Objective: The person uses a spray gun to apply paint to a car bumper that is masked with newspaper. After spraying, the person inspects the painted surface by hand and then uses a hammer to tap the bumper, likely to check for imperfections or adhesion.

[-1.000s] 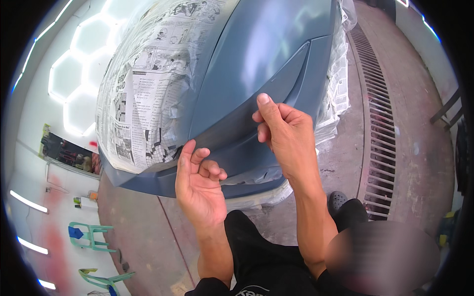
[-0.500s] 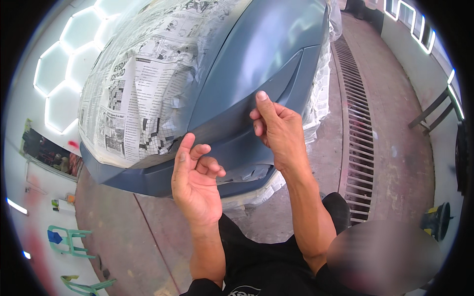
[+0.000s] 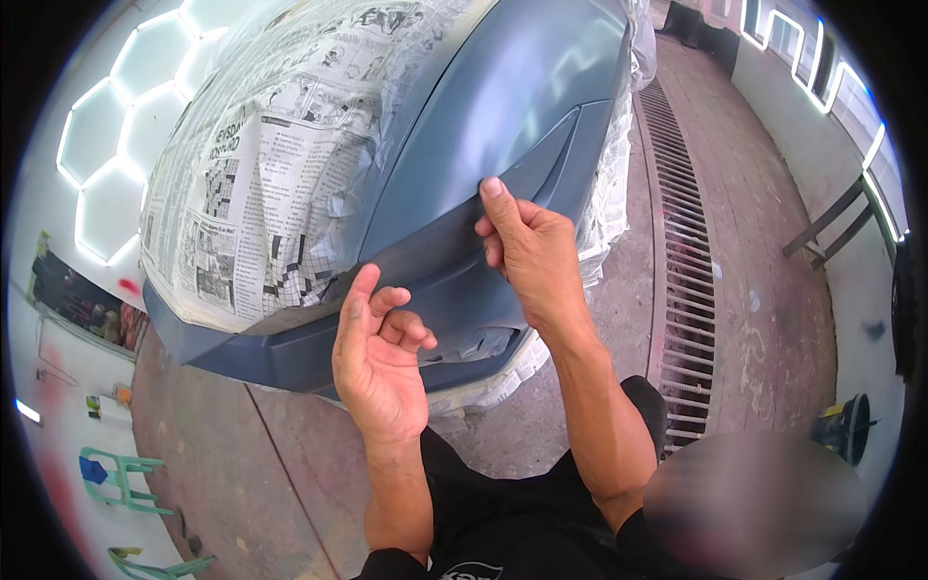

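My left hand (image 3: 382, 362) is raised palm up in front of the car's nose, its fingers loosely bent and apart, with nothing visible in it. To its right and a little higher, my right hand (image 3: 536, 256) has its thumb up and the other fingers half curled; nothing shows between them. Behind both hands lies the blue-grey front of a car (image 3: 507, 101), matte with soft light reflections. A darker band of bodywork (image 3: 425, 242) runs between my fingertips. Whether either hand touches the surface I cannot tell. Newspaper masking (image 3: 227, 174) covers the car's left part, under thin clear film in places.
A long floor grate (image 3: 684, 290) runs along the car's right side. Green plastic chairs (image 3: 126, 478) stand at the lower left. Hexagonal lights (image 3: 101, 130) glow on the left wall. A dark bucket (image 3: 849, 428) and a dark bench (image 3: 831, 227) are at the right.
The whole view has shifted slightly, so the car, grate and chairs appear a little further left. Both hands keep nearly the same pose and place before the car.
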Action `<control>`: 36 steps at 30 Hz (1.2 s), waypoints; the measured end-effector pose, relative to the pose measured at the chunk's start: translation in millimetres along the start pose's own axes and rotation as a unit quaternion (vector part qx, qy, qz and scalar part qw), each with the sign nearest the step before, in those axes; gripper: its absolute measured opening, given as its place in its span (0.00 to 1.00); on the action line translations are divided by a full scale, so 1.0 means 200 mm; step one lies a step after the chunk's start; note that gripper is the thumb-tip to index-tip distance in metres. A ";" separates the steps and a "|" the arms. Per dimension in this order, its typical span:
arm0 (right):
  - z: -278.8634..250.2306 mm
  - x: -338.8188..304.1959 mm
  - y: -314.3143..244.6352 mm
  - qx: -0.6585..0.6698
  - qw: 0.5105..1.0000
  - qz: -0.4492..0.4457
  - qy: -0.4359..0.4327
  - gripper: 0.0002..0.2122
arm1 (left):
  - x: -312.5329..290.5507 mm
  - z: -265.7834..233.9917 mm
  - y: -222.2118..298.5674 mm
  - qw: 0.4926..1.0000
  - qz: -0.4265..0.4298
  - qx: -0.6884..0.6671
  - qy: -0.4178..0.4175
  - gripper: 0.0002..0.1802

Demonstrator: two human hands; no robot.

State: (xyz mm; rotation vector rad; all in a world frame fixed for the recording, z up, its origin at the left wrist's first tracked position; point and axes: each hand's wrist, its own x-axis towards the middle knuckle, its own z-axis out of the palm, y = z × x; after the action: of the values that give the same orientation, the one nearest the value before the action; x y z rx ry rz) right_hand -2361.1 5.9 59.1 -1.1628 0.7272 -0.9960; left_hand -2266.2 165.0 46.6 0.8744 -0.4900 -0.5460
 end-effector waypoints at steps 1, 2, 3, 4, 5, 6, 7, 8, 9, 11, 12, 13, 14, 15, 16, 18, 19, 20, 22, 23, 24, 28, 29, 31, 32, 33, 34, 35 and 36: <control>-0.02 0.00 0.01 0.001 1.000 -0.004 0.006 0.27 | 0.00 -0.01 -0.01 1.000 0.001 0.011 -0.004 0.28; -0.03 0.00 0.04 0.010 1.000 -0.002 0.019 0.27 | -0.02 -0.05 -0.03 1.000 0.004 0.030 -0.001 0.28; -0.08 0.00 0.05 0.013 0.999 -0.008 0.037 0.27 | -0.03 -0.07 -0.05 0.999 0.007 0.040 -0.003 0.27; -0.12 0.00 0.06 0.014 0.998 -0.015 0.053 0.26 | -0.05 -0.11 -0.09 0.998 0.003 0.065 0.003 0.26; -0.12 -0.01 0.08 0.016 0.997 -0.013 0.080 0.25 | -0.09 -0.20 -0.12 0.995 0.002 0.101 0.014 0.25; -0.15 -0.03 0.10 0.021 0.994 -0.045 0.099 0.23 | -0.13 -0.30 -0.19 0.992 -0.002 0.127 0.025 0.24; -0.16 -0.04 0.14 0.032 0.990 -0.076 0.115 0.21 | -0.19 -0.41 -0.23 0.982 -0.018 0.184 0.040 0.22; -0.18 -0.05 0.17 0.027 0.985 -0.108 0.135 0.19 | -0.27 -0.53 -0.29 0.969 -0.032 0.238 0.059 0.21; -0.20 -0.06 0.23 0.024 0.980 -0.135 0.146 0.18 | -0.37 -0.67 -0.37 0.954 -0.058 0.285 0.072 0.20; -0.24 -0.06 0.33 0.051 0.966 -0.145 0.208 0.13 | -0.57 -0.95 -0.47 0.880 -0.024 0.471 0.060 0.19; -0.25 -0.05 0.28 0.051 0.950 -0.163 0.263 0.12 | -0.64 -1.05 -0.51 0.806 0.028 0.591 0.021 0.19; -0.29 -0.04 0.25 0.032 0.940 -0.172 0.293 0.12 | -0.69 -1.12 -0.51 0.759 0.008 0.651 -0.013 0.25; -0.41 -0.01 0.29 -0.036 0.937 -0.200 0.285 0.14 | -0.75 -1.15 -0.48 0.717 0.012 0.696 -0.027 0.28; -0.47 0.04 0.30 0.024 0.928 -0.232 0.289 0.14 | -0.80 -1.17 -0.45 0.672 0.010 0.739 -0.044 0.31; -0.45 0.04 0.28 0.024 0.912 -0.240 0.332 0.15 | -0.86 -1.20 -0.40 0.623 -0.001 0.779 -0.066 0.34; -0.42 0.01 0.32 0.021 0.902 -0.282 0.326 0.13 | -1.09 -1.30 -0.32 0.611 -0.064 0.784 -0.091 0.41; -0.44 0.01 0.37 -0.007 0.896 -0.341 0.285 0.10 | -1.22 -1.31 -0.29 0.617 -0.079 0.778 -0.091 0.41; -0.56 -0.01 0.46 -0.126 0.883 -0.398 0.216 0.10 | -1.32 -1.31 -0.25 0.622 -0.091 0.772 -0.096 0.41; -0.62 -0.01 0.65 -0.179 0.864 -0.470 -0.001 0.11 | -1.48 -1.25 -0.20 0.633 -0.113 0.759 -0.101 0.39; -0.55 -0.07 0.68 -0.113 0.860 -0.479 -0.134 0.11 | -1.52 -1.22 -0.16 0.639 -0.118 0.753 -0.106 0.38; -0.49 -0.20 0.66 -0.211 0.855 -0.420 -0.217 0.10 | -1.56 -1.17 -0.12 0.645 -0.126 0.745 -0.112 0.37; -0.28 -0.47 0.84 -0.192 0.810 -0.345 -0.433 0.05 | -1.60 -0.97 0.14 0.708 -0.148 0.671 -0.160 0.36; -0.23 -0.54 0.83 -0.188 0.807 -0.289 -0.480 0.06 | -1.67 -0.91 0.21 0.713 -0.160 0.663 -0.162 0.36; -0.13 -0.64 0.81 -0.199 0.798 -0.198 -0.533 0.07 | -1.71 -0.81 0.35 0.737 -0.174 0.634 -0.158 0.36; -0.09 -0.69 0.81 -0.210 0.793 -0.155 -0.551 0.07 | -1.76 -0.74 0.43 0.751 -0.183 0.617 -0.152 0.37; -0.07 -0.75 0.82 -0.220 0.783 -0.112 -0.571 0.07 | -1.82 -0.67 0.50 0.757 -0.199 0.604 -0.150 0.35; -0.08 -0.84 0.85 -0.247 0.770 -0.085 -0.582 0.07 | -1.88 -0.62 0.56 0.765 -0.208 0.595 -0.131 0.35; -0.12 -0.94 0.88 -0.277 0.755 -0.062 -0.591 0.07 | -1.93 -0.57 0.60 0.775 -0.211 0.585 -0.114 0.34; -0.18 -1.03 0.88 -0.307 0.737 -0.043 -0.601 0.07 | -1.98 -0.50 0.65 0.785 -0.212 0.574 -0.095 0.34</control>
State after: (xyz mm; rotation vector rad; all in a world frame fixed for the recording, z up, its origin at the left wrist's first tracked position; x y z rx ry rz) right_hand -2431.6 195.1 -125.0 -2.0779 -0.1136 0.1325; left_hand -2475.1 539.7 27.5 2.1610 -0.8378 -0.7467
